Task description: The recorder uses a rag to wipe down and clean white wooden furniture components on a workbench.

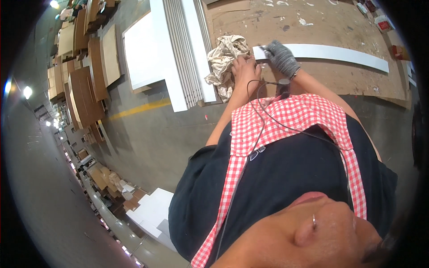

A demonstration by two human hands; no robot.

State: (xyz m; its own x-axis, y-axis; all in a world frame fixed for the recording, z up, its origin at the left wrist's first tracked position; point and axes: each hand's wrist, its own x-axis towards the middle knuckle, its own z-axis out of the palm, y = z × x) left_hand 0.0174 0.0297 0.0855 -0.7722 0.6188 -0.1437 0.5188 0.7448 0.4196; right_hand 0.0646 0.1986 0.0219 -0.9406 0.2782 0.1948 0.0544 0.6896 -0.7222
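A crumpled cream cloth (225, 56) lies on the worktable (250, 20), just right of a stack of white panels. My bare left hand (246, 70) rests against the cloth's right side, fingers apart and slightly bent. A long narrow white strip (339, 53) stretches rightward across the table. Over its left end, my right hand (280, 57) wears a grey knit glove. Its fingers are curled down at the strip; whatever is between the fingertips is too small to tell.
Stacked white panels (182, 53) stand on the left, with a broad white board (145, 51) beyond them. Brown panels (85, 96) are piled farther left. A dark cable (295, 129) hangs across my checked apron (290, 116). Small packages (383, 23) sit at the far right.
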